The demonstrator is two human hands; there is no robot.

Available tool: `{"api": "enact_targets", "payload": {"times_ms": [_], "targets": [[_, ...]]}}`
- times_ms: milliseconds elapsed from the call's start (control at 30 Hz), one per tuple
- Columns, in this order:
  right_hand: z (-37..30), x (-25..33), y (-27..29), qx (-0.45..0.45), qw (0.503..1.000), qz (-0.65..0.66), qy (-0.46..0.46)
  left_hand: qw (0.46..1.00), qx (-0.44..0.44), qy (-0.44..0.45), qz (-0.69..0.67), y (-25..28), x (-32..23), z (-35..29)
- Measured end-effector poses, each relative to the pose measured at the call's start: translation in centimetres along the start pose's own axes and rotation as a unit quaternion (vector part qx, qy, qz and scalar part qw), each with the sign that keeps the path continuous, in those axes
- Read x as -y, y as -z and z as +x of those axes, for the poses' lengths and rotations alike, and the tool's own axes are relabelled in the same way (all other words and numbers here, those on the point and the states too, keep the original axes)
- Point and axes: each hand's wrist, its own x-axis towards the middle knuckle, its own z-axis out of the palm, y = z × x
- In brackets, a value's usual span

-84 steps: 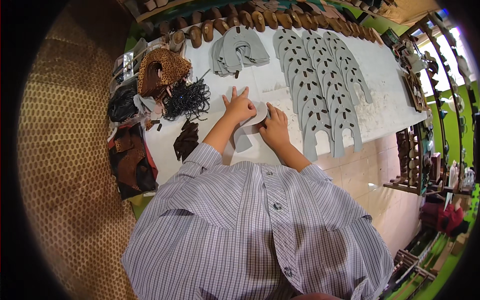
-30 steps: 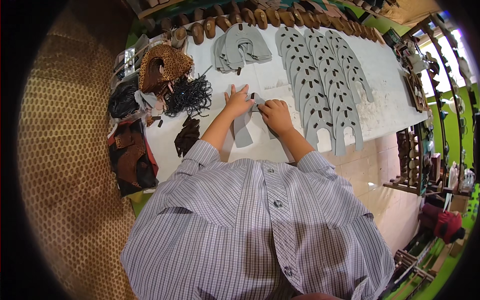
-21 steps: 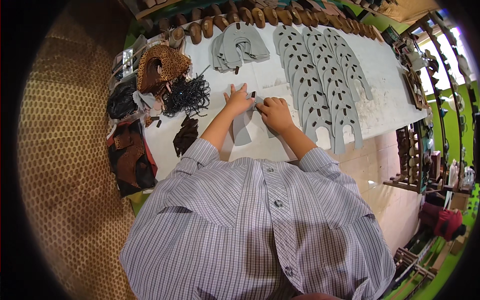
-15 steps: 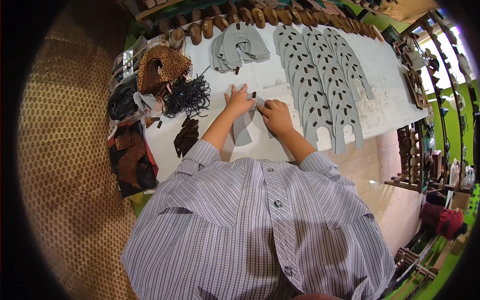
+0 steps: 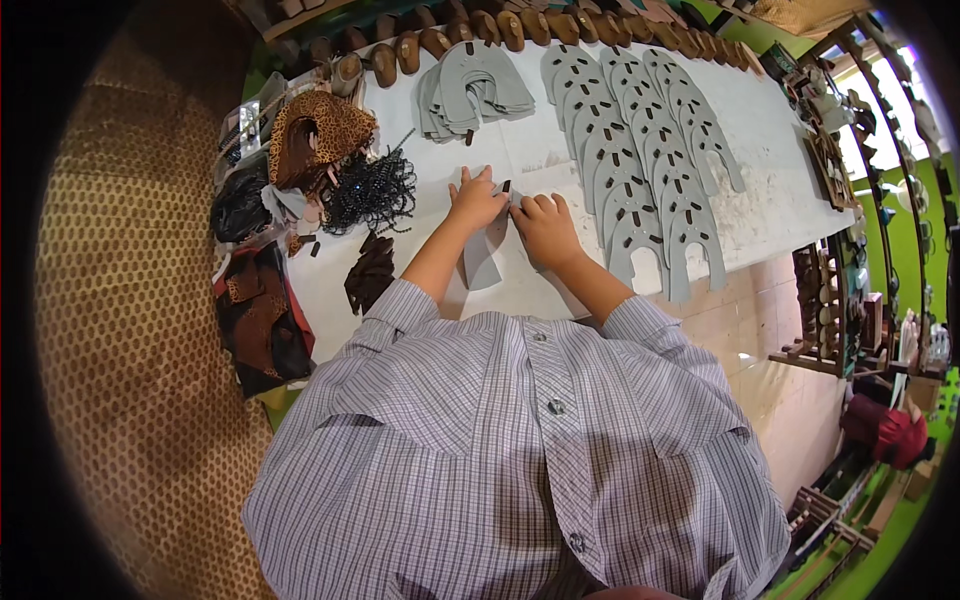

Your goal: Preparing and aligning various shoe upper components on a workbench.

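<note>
A grey horseshoe-shaped cutout (image 5: pixel 483 265) lies flat on the white tabletop in front of me, partly covered by my hands. My left hand (image 5: pixel 478 203) rests on its left side, fingers stretched and spread. At the top of the cutout a small dark brown tab (image 5: pixel 506 186) shows between my hands. My right hand (image 5: pixel 546 228) is on the right side of the piece, its fingers curled in and pressed together. What those fingers pinch is hidden. Left of my forearm sits a small pile of dark brown strips (image 5: pixel 371 273).
Overlapping rows of tabbed grey cutouts (image 5: pixel 640 180) cover the table's right half. A stack of cutouts (image 5: pixel 470 90) lies farther back, before a row of brown shoe lasts (image 5: pixel 510 32). Black beaded strands (image 5: pixel 370 190) and leopard-print material (image 5: pixel 315 135) lie left. A rack (image 5: pixel 825 310) stands right.
My right hand has shifted slightly, and the dark bit that showed at its fingertips is now covered. My left hand stays on the cutout. The whole view has moved a little.
</note>
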Motion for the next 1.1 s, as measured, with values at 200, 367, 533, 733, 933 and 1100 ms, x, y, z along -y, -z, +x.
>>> {"api": "enact_targets", "payload": {"times_ms": [200,367,533,733,933,1100], "targets": [[0.0,-1.0,0.4,0.018,0.999,0.042,0.012,0.997,0.048,-0.014,-0.054,0.8,-0.2,-0.3],[-1.0,-0.2,-0.4,-0.031,0.989,0.117,-0.085,0.989,0.047,-0.02,-0.136,0.0,2.0,0.6],[-1.0,-0.2,-0.7,-0.032,0.985,0.138,-0.094,0.994,-0.057,-0.088,0.009,-0.9,2.8,0.1],[-1.2,-0.5,-0.7,-0.033,0.987,0.131,-0.087,0.996,-0.056,-0.076,0.003,-0.3,0.9,-0.8],[-1.2,-0.6,-0.7,-0.045,0.988,0.126,-0.081,0.997,-0.04,-0.065,0.031,-0.3,0.5,-0.9],[-1.0,-0.1,-0.4,-0.064,0.98,0.161,-0.094,0.991,-0.073,-0.095,0.055,-1.2,0.9,-0.8]]}}
